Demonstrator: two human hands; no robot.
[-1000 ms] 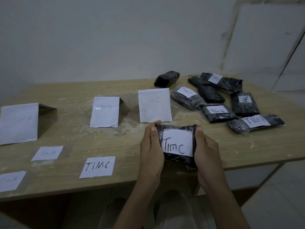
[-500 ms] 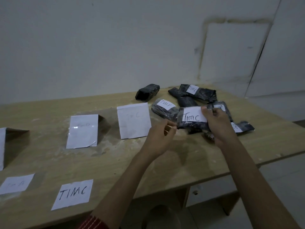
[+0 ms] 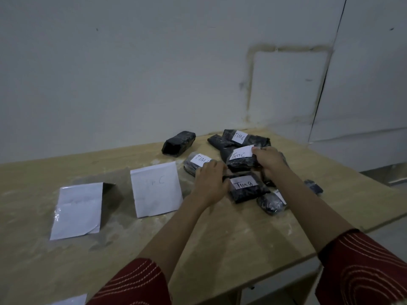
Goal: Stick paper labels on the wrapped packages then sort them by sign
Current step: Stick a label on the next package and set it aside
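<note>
moved: TIMC package (image 3: pixel 241 161) carried onto pile (image 3: pixel 246 188), clasped by right hand (image 3: pixel 272 161) fingers.
left hand (image 3: pixel 211 179): grasp cannot be told.
left: far package (image 3: pixel 178 143) seemingly unlabelled; sorting not begun.

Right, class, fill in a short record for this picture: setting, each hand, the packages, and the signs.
Setting: wooden table against a pale wall.
Right hand: the right hand grips the TIMC package at the pile.
Left hand: the left hand lies on the pile; its grip is unclear.
Labelled: several black packages, including the back package.
Unlabelled: one unlabelled package, apart from the pile, nearer the wall.
Signs: the C sign stands left of the pile; the second sign is unreadable.
</note>
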